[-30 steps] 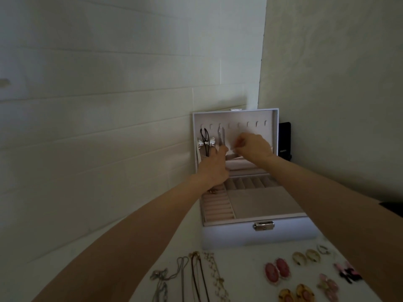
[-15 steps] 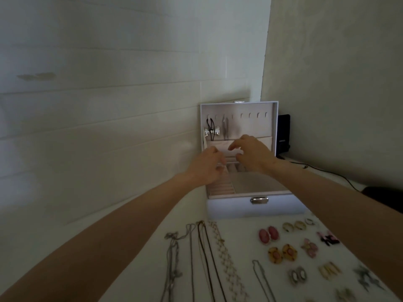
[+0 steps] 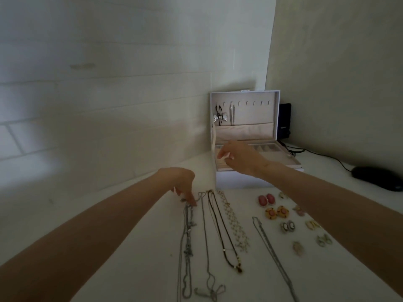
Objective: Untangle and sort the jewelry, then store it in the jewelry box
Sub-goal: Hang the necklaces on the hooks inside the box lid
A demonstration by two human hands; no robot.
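A white jewelry box (image 3: 257, 179) is observed on the white table (image 3: 152, 247), at 12 o'clock from the laid-out jewelry, with its lid (image 3: 261, 99) raised upright against the wall corner. On the lid's hooks, 2 items are hung at the 9 o'clock end: a black cord with a silver bow (image 3: 220, 117) and a silver chain (image 3: 232, 114). The right hand (image 3: 242, 159) is held over the box's front left compartments, fingers loosely extended and grasping nothing. The left hand (image 3: 181, 184) is lowered at 8 o'clock from the box, fingertips pointed down onto the top end of the charm necklace (image 3: 187, 236); whether that end is pinched or merely touched cannot be told. 5 necklaces are laid lengthwise, apart from one another: the charm necklace at the 9 o'clock side, then a thin silver chain (image 3: 206, 236), a black cord necklace (image 3: 222, 232), a pale beaded necklace (image 3: 234, 223) and a plain silver chain (image 3: 270, 247). At 3 o'clock from these, earrings are set in pairs, among them pink ovals (image 3: 266, 199) and yellow-rimmed pink rounds (image 3: 277, 212); several are partly covered by the right forearm. A black device (image 3: 284, 120) is noted just behind the box, with a cable (image 3: 327, 156) trailing toward a dark oblong object (image 3: 377, 178) at 3 o'clock.
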